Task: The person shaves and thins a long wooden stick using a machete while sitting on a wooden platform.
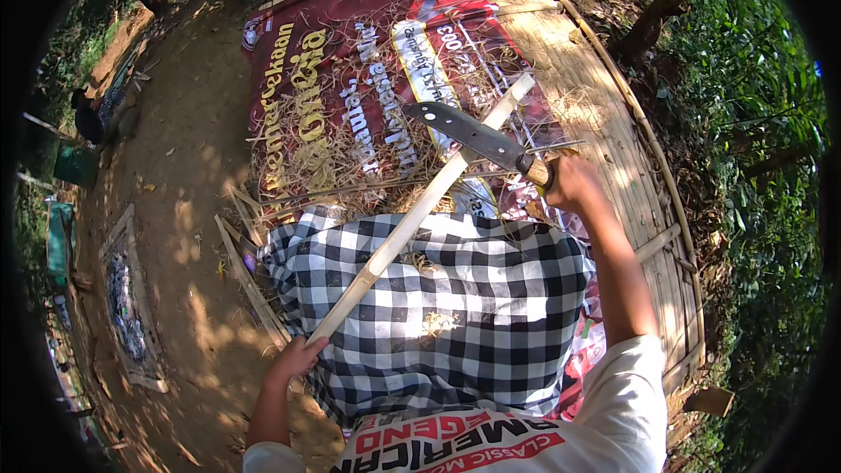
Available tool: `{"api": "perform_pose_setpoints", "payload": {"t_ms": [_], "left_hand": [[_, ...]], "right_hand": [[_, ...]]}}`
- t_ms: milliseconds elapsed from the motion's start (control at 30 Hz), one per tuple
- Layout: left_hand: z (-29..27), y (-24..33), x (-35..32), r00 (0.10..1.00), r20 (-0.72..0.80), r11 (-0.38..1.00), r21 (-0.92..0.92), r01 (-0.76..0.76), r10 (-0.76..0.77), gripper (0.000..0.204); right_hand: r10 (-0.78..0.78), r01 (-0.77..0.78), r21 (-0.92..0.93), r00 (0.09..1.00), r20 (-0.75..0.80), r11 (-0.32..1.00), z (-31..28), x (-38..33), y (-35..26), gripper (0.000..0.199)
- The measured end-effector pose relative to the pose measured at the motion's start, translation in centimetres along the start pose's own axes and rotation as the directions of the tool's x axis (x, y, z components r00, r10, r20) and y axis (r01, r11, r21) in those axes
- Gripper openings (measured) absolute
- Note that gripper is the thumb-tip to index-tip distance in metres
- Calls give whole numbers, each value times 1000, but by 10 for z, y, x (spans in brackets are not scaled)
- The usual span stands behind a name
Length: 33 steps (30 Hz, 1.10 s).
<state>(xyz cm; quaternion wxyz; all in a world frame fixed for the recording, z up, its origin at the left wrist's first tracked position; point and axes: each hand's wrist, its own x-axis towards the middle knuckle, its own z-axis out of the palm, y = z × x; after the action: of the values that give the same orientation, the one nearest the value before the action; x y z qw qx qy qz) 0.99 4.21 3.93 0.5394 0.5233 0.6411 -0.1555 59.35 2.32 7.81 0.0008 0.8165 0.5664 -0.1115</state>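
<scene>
My left hand [303, 356] is closed round the lower end of a long pale bamboo strip [405, 229], which slants up and away to the right across my lap. In my right hand [574, 184] is the wooden handle of a machete [473, 134], its broad dark blade pointing to the far left. The blade crosses the strip in its upper part; whether it touches or cuts into it I cannot tell. A black-and-white checked cloth [491, 289] covers my lap under the strip. Curly bamboo shavings [324, 136] lie scattered beyond it.
A red printed banner [368, 4] lies under the shavings on a slatted bamboo platform [574, 61]. Several split bamboo pieces [250, 276] rest at my left. Bare dirt ground [188, 166] stretches to the left, with a framed panel [131, 307] on it. Green plants [762, 166] border the right side.
</scene>
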Motion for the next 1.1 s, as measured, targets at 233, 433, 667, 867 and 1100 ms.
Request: {"api": "perform_pose_setpoints", "payload": {"t_ms": [233, 433, 667, 867, 1100], "left_hand": [[1, -14, 0, 996, -35, 995, -59, 81, -83, 57], [1, -19, 3, 998, -25, 998, -25, 60, -61, 57], [-10, -18, 15, 999, 29, 995, 84, 44, -46, 55], [-1, -13, 5, 989, 33, 979, -141, 146, -142, 53], [-2, -8, 1, 995, 37, 988, -123, 95, -91, 48]], "right_hand": [[-248, 252, -26, 964, 99, 967, 21, -28, -66, 27], [22, -21, 10, 997, -77, 1000, 0, -2, -3, 25], [210, -172, 177, 952, -225, 969, -1, -15, 20, 22], [-64, 50, 183, 995, 75, 982, 2, -46, -80, 22], [-433, 354, 361, 886, 165, 863, 36, -70, -155, 26]]}}
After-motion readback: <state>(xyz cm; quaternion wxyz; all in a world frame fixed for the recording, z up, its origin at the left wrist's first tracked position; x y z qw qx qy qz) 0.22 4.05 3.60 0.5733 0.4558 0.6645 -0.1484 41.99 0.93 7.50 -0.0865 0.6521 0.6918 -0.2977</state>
